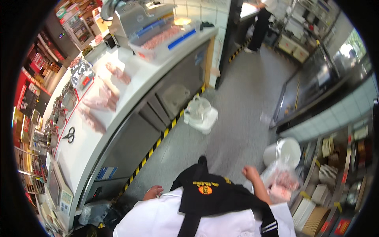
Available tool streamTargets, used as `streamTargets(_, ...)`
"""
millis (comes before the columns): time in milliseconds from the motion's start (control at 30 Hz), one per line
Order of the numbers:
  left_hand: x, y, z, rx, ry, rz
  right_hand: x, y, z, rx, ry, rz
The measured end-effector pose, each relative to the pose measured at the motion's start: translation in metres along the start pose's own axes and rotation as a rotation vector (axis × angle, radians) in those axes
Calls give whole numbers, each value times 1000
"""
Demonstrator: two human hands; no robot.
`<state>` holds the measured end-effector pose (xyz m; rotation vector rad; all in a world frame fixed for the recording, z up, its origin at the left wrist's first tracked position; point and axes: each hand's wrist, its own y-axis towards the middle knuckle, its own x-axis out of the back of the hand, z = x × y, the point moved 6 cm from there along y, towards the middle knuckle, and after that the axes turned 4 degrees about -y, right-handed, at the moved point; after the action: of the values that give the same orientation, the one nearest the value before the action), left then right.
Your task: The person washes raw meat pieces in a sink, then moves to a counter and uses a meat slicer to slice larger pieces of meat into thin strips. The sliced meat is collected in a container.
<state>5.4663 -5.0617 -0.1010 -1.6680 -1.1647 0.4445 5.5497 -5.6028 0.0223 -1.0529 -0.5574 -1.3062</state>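
My left hand (155,191) hangs low beside the white coat, with nothing seen in it; its fingers look loosely bent. On the other side, my right hand (250,172) is curled, and nothing shows in it. A black apron (201,189) with a yellow and orange print hangs between them. To the left, the white counter (97,130) carries bags of raw meat (102,96), black-handled scissors (70,135) and a plastic tub of ground meat (162,37). A tied white plastic bag (201,114) stands on the floor ahead.
White buckets (284,152) and a clear bag of meat (284,180) are at the right, beside shelves of stacked dishes (328,174). A scale (56,189) stands at the counter's near end. Beyond the walkway, a person (260,26) in dark trousers stands by a worktop.
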Motion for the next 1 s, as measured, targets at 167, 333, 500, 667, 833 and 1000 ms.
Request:
streamTargets(167, 39, 121, -198, -478, 248, -284, 31, 47, -50, -188, -15, 120)
streamTargets(333, 78, 103, -390, -609, 23, -318, 61, 173, -71, -113, 7, 116)
streamTargets(500, 72, 103, -416, -494, -5, -546, 135, 346, -13, 119, -10, 117)
streamTargets(667, 80, 54, -428, -416, -304, -799, 207, 498, 106, 544, 130, 41)
streamTargets(833, 130, 7, -460, -539, -642, -1046, 257, 584, 237, 661, 533, 65)
streamTargets(1000, 206, -36, -537, -661, -664, -1246, 277, 640, 334, 773, 665, -13)
